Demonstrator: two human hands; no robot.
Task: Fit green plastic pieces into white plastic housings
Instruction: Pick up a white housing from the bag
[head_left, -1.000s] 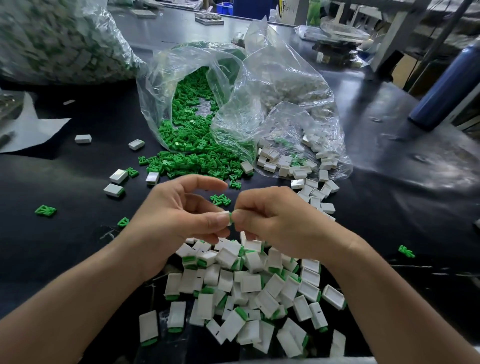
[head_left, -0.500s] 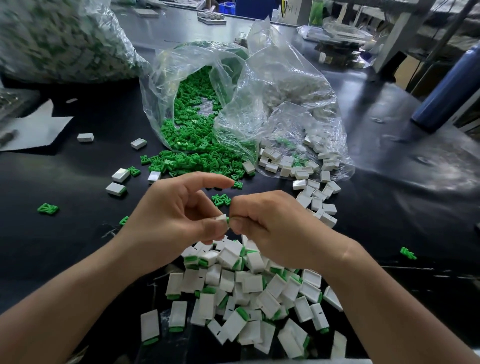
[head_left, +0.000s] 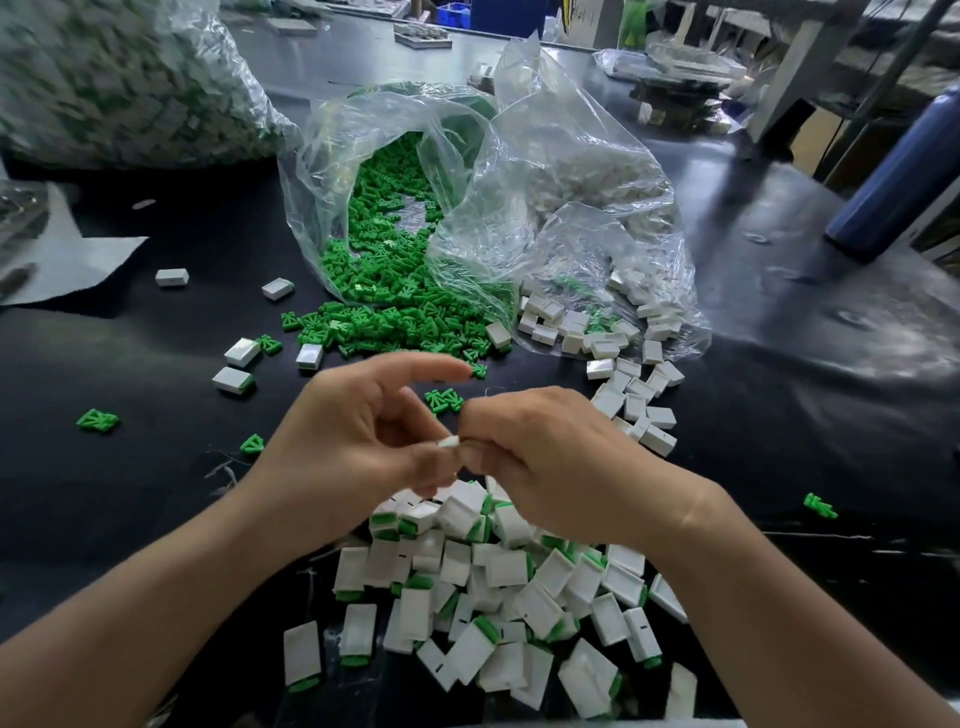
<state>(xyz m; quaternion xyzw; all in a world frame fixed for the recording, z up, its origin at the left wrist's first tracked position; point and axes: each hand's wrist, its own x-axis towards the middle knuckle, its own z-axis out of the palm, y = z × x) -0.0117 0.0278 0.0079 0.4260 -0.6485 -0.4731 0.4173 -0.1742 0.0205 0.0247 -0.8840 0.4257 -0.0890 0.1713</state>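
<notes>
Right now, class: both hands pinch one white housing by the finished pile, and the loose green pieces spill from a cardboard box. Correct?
The head view shows the green pieces spilling from a clear plastic bag, not a cardboard box. The left hand and right hand do pinch one white housing by the finished pile.

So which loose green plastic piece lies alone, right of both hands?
The small green plastic piece out beyond the right hand, alone on the black table. All other stray green pieces lie farther left.
</notes>
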